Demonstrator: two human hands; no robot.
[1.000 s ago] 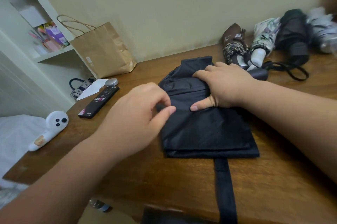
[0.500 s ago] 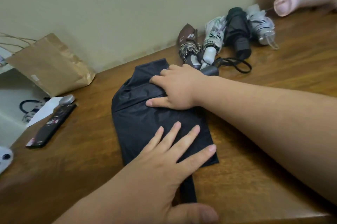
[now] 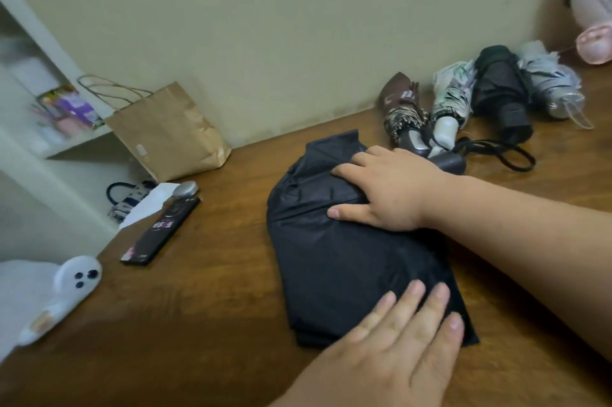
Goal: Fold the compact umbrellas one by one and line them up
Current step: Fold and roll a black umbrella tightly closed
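Observation:
A black compact umbrella (image 3: 334, 257) lies flattened in the middle of the wooden table (image 3: 205, 300), its canopy folded into a rough rectangle. My left hand (image 3: 390, 350) lies flat on its near end, fingers straight and spread. My right hand (image 3: 387, 188) presses on the far part of the canopy with the fingers slightly bent over a crease; its handle (image 3: 447, 161) shows past the wrist. By the wall at the back right lie several folded umbrellas side by side: a brown one (image 3: 402, 112), a pale patterned one (image 3: 450, 102), a black one (image 3: 500, 92) and a silver one (image 3: 549, 85).
A brown paper bag (image 3: 165, 131) leans on the wall at the back left. A black remote (image 3: 162, 231) and a small silver object (image 3: 185, 189) lie left of the umbrella. A white handheld gadget (image 3: 63, 294) sits at the table's left edge. A pink fan (image 3: 596, 9) stands at the far right.
My left hand went from pinching the fabric's left edge to lying flat on the near end. My right hand has stayed on the far part. The view swung right, then back left.

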